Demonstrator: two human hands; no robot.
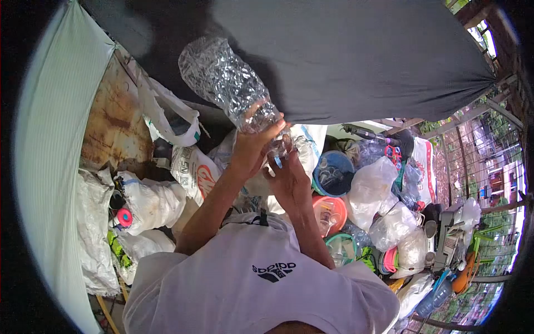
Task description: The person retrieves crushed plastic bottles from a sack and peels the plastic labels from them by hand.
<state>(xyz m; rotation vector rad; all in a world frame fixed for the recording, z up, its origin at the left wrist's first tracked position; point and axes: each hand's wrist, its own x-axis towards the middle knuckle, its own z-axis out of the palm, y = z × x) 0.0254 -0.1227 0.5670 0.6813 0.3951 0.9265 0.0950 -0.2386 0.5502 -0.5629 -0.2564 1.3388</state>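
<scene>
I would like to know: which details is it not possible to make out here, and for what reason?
All in the head view:
- Cap on the clear bottle, present or not: fingers of the left hand and right hand cover its neck.
- Contents of the white sack: its opaque material hides them.
- Far end of the dark cloth: cut off by the top edge.
- Objects beyond the wire mesh: too small and blurred.

Opening between the forearms (pixel 214 214), meeting dark cloth (pixel 361 61) ahead, running into blue bucket (pixel 317 181) (bulging bag (pixel 370 186) beside it) rightward.
</scene>
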